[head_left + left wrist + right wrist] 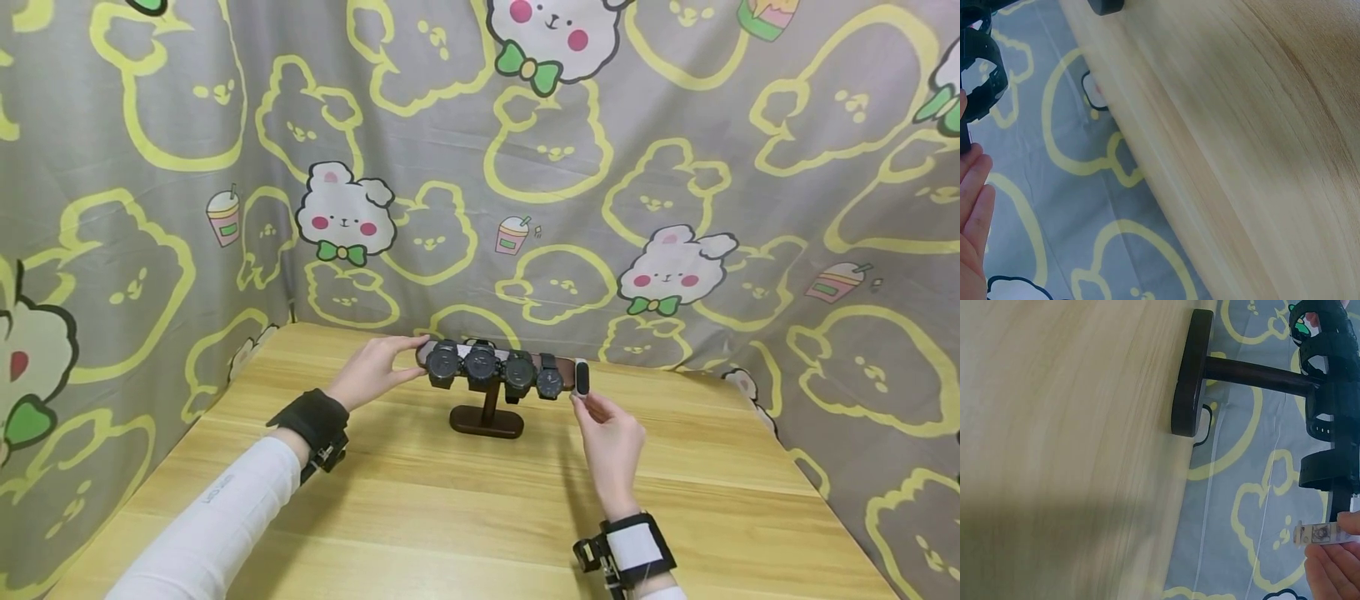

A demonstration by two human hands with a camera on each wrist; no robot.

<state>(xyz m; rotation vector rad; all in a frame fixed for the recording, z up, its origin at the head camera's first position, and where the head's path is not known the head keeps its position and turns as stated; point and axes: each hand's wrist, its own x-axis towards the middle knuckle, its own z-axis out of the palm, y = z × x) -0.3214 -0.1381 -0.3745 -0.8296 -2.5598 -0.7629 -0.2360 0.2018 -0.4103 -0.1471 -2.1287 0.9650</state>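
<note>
A dark brown T-shaped watch stand (490,406) stands upright on the wooden table. Several black watches (481,364) hang side by side along its crossbar, faces toward me. My left hand (375,371) pinches the bar's left end between thumb and fingers; in the left wrist view that hand (974,228) shows only at the edge. At the bar's right end is a fitness band (582,378) with a black screen and pale strap. My right hand (613,437) pinches the lower part of its strap. The right wrist view shows the printed, translucent strap (1321,534) between thumb and fingers.
The light wooden table (450,517) runs back to a grey curtain (465,167) with yellow outlines and white cartoon animals, which surrounds it at the back and both sides. The stand's oval base (486,422) rests toward the table's far edge.
</note>
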